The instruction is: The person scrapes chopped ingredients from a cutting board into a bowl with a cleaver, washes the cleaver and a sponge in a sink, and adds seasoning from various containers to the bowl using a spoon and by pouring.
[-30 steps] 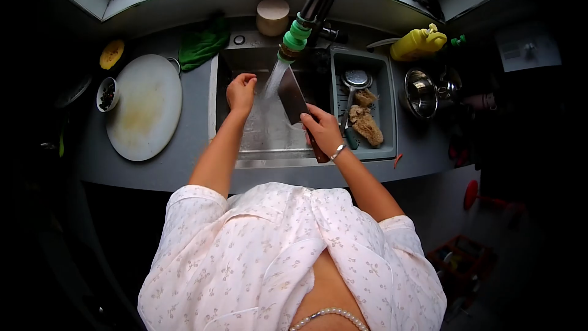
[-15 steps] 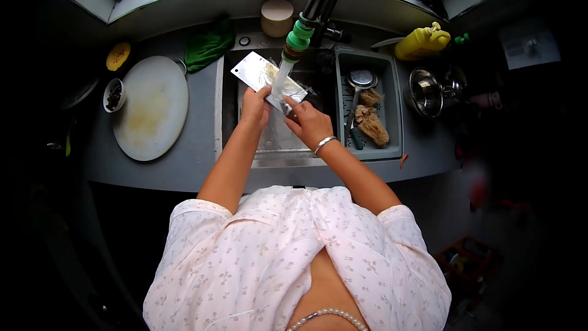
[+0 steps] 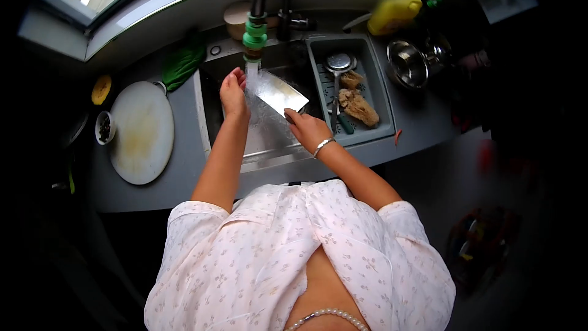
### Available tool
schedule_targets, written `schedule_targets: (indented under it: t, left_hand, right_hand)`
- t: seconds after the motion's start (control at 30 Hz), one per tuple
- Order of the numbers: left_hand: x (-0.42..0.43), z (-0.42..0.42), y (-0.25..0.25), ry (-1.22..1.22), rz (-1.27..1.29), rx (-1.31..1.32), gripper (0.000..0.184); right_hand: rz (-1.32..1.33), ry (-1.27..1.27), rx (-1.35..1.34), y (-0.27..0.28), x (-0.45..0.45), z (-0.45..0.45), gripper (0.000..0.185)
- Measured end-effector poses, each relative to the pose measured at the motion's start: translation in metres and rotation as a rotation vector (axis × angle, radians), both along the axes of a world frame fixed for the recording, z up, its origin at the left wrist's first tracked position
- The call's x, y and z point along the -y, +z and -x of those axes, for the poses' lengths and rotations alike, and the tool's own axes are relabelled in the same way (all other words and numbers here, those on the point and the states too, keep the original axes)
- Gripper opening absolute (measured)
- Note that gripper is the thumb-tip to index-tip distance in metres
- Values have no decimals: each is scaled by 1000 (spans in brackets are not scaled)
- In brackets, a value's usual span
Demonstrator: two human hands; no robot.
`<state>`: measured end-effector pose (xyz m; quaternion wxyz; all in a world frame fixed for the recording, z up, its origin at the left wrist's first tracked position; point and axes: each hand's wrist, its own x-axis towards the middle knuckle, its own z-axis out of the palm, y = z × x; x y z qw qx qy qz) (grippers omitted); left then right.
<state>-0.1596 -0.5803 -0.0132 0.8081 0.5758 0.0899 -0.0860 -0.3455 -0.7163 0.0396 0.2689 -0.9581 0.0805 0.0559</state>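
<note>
My right hand grips a cleaver at its handle end, and the fingers hide most of the handle. The broad, shiny blade slants up to the left over the sink. Its far end lies beside the water stream from the dark tap with a green nozzle. My left hand is raised left of the stream, apart from the blade, with loosely bent fingers and nothing visible in it. Water splashes between the hand and the blade.
Right of the sink, a grey drain tray holds a ladle and brown, sponge-like lumps. Beyond stand a yellow bottle and metal bowl. Leftward are a round chopping board, small bowl and green cloth.
My left hand has let go of the cleaver and moved left of the stream. The right hand now has the handle end, and the blade has turned round. The view has shifted.
</note>
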Motion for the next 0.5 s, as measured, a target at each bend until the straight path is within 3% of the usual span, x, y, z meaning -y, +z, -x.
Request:
schedule_targets:
  t: [0.07,0.17,0.27,0.3,0.33,0.4,0.43,0.5]
  left_hand:
    - [19,9,44,-81,284,-198,27]
    - [26,-26,3,-236,125,-254,23]
    - [40,-10,28,-346,26,-99,32]
    - [41,-15,5,-360,-64,43,42]
    - [37,-14,11,-463,-312,36,49]
    - [30,-22,-17,-528,-581,332,43]
    - [24,-24,-32,-535,-584,332,43]
    - [14,-23,-48,-253,-810,466,34]
  right_hand:
    - [38,27,9,-2,2,-2,29]
    - [75,40,-34,2,1,-5,31]
    - [76,28,-98,15,-1,-8,32]
    - [87,32,-96,15,-1,-9,32]
    - [95,40,-95,14,-2,-9,33]
    - [104,33,-80,13,-2,-11,33]
    - [100,21,-80,14,-3,-11,33]
    - [95,10,-79,14,-3,-11,33]
